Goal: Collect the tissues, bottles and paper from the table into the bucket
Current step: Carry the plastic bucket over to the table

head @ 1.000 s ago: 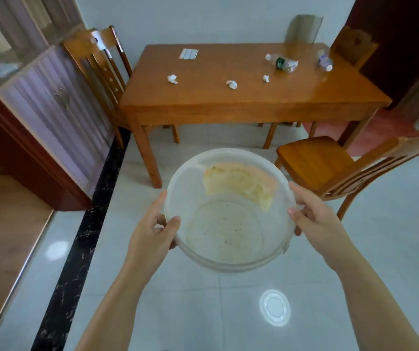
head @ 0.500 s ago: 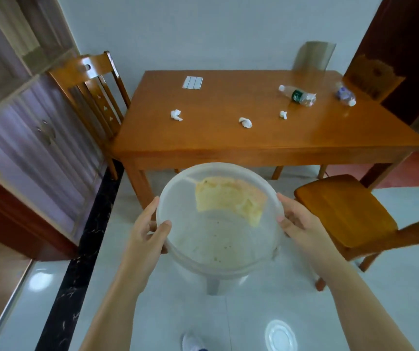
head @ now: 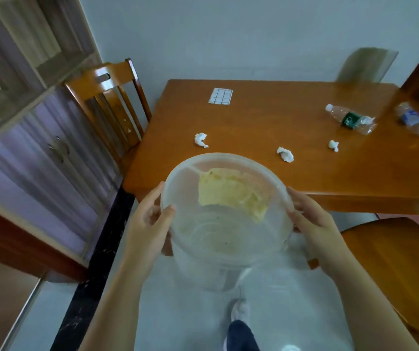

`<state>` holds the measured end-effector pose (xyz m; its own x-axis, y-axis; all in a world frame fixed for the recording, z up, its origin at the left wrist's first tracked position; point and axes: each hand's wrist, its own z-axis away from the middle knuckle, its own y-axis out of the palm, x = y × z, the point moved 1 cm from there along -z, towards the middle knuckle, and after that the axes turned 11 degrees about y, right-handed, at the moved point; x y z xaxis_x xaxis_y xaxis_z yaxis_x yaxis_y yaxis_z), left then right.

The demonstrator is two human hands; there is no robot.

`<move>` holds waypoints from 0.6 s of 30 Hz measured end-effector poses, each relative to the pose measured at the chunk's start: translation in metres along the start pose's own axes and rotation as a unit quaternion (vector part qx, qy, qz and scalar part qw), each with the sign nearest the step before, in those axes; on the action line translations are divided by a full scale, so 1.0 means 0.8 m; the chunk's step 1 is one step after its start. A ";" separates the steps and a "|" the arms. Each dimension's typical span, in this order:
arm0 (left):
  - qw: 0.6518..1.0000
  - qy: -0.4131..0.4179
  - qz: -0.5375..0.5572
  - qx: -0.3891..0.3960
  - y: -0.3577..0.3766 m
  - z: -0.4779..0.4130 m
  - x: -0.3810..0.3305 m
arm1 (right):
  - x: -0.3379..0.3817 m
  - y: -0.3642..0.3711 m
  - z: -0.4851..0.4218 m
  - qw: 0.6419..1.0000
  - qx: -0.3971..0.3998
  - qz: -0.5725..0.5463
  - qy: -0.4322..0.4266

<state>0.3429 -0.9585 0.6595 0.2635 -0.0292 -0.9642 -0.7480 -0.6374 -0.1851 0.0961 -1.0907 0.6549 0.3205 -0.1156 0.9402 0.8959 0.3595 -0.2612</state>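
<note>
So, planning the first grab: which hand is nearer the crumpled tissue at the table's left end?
Left. The left hand grips the bucket rim just short of that tissue; the right hand holds the opposite rim, farther to its right.

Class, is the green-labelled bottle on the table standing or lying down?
Lying down: the green-labelled bottle rests on its side, flat on the table.

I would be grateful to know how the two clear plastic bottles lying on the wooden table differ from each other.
The green-labelled clear plastic bottle points its cap far-left; the blue-labelled clear plastic bottle points its cap near-right. The green-labelled one lies nearer the middle of the wooden table, the blue-labelled one farther right. Both lie on their sides, white-capped.
</note>
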 end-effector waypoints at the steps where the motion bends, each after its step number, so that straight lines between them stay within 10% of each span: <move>1: 1.000 0.002 -0.008 -0.007 0.003 -0.020 0.002 | 0.008 0.001 -0.024 1.000 0.005 -0.004 -0.007; 18: 0.983 0.020 -0.073 -0.166 0.011 -0.292 0.026 | 0.119 0.088 -0.335 0.990 0.127 0.003 -0.058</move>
<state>0.4840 -1.1444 0.6824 0.3828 0.0553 -0.9222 -0.4622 -0.8528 -0.2430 0.2719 -1.3245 0.6676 0.2757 -0.0110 0.9612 0.7828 0.5829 -0.2179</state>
